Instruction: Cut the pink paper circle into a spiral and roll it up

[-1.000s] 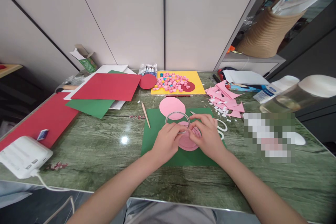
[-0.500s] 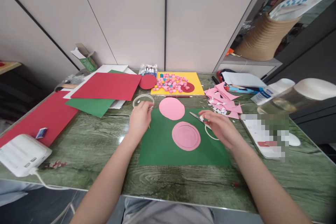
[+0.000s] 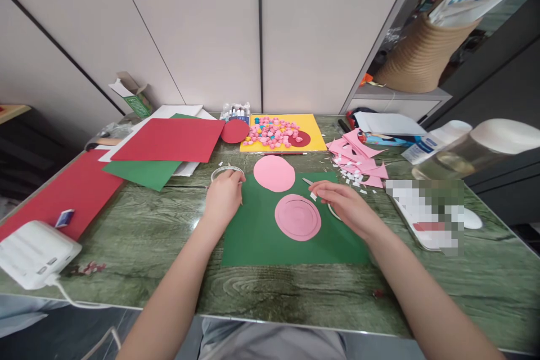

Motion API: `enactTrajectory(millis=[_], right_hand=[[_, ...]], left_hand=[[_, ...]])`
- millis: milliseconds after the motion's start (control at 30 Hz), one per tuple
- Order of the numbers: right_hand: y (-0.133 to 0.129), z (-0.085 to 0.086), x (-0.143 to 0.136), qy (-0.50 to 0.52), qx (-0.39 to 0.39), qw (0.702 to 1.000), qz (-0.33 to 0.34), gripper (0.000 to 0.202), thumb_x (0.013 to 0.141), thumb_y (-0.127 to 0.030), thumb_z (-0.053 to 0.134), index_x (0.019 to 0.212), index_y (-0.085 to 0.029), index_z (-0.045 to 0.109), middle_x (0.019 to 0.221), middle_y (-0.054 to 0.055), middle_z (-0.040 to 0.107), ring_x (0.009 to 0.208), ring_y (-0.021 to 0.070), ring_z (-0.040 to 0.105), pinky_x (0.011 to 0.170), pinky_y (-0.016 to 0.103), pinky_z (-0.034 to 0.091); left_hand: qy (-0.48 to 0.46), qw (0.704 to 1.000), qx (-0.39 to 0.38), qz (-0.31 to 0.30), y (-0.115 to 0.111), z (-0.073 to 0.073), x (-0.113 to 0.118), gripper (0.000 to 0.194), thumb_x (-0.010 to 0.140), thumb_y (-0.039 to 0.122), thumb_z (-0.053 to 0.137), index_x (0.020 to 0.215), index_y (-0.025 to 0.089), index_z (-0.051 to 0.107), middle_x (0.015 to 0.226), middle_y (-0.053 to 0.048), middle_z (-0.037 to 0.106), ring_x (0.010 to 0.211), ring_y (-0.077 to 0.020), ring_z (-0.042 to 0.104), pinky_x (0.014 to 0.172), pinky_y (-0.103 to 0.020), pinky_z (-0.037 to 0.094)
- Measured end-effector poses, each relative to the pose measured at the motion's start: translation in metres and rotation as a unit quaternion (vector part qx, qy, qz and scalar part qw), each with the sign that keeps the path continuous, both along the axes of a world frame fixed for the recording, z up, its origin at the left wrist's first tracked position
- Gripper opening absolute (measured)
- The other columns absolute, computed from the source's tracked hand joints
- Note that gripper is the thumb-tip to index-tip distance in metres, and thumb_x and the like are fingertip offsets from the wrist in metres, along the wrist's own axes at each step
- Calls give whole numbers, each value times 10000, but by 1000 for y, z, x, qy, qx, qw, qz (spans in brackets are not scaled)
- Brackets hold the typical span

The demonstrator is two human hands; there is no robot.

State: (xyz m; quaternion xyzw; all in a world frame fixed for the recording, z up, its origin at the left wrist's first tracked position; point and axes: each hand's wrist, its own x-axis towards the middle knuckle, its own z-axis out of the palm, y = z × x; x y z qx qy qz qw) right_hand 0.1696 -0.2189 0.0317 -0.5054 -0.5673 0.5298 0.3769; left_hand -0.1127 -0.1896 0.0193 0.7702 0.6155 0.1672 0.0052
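Note:
A green sheet (image 3: 261, 242) lies on the table with two pink paper discs on it, a plain one (image 3: 274, 173) behind and one with ring lines (image 3: 297, 217) in front. My left hand (image 3: 225, 194) is closed at the sheet's left edge, over a clear tape roll (image 3: 228, 169); a thin stick shows by its fingers. My right hand (image 3: 343, 202) pinches a small white piece (image 3: 313, 196) at its fingertips. Scissors (image 3: 307, 181) lie under that hand, blade tip pointing left, handle partly hidden.
Pink, yellow and blue balls (image 3: 274, 133) sit on a yellow sheet (image 3: 315, 128). Pink scraps (image 3: 358, 160) lie to its right. Red sheets (image 3: 169, 138) are at the left, near a white power block (image 3: 37, 253). A phone (image 3: 415, 219) and bottle (image 3: 451, 157) stand at the right.
My right hand has moved slightly left, and the white piece has come lower, near the ringed disc. My left hand stays over the tape roll. The whole view has shifted slightly.

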Motion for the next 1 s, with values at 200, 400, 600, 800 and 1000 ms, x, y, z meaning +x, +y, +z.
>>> enactTrajectory(millis=[200,400,600,800,1000], right_hand=[[-7,3,-14,-75,64,995,29,204,803,-382,569,729,-208,645,981,48,613,1013,229,546,872,380,406],[-19,1,-29,-125,119,983,68,165,836,-320,527,779,-226,649,953,47,610,931,208,576,817,369,445],[-25,6,-33,-177,151,971,50,130,838,-250,519,785,-228,636,975,43,589,957,202,564,836,357,439],[-26,3,-32,-262,180,948,17,286,839,-234,501,1116,-272,564,1106,55,562,1006,227,543,877,412,415],[-20,2,-26,-201,145,969,14,115,835,-322,524,847,-225,584,892,30,584,844,197,564,761,353,450]], left_hand=[[-176,979,-42,-95,-17,3,33,102,778,208,573,849,184,643,903,-62,602,903,-213,557,823,-355,433],[-418,861,-254,-139,-36,3,63,184,741,346,617,819,196,691,828,-34,672,739,-151,574,648,-254,431],[-483,817,-298,-98,-40,-3,69,178,714,326,637,735,152,672,713,-18,645,640,-121,528,596,-233,400],[-545,783,-292,-60,-41,-1,72,136,716,271,607,680,140,619,666,-2,601,629,-111,514,617,-229,400],[-581,762,-283,-40,-42,0,72,151,700,292,640,702,142,632,683,-4,609,640,-111,520,628,-229,406]])
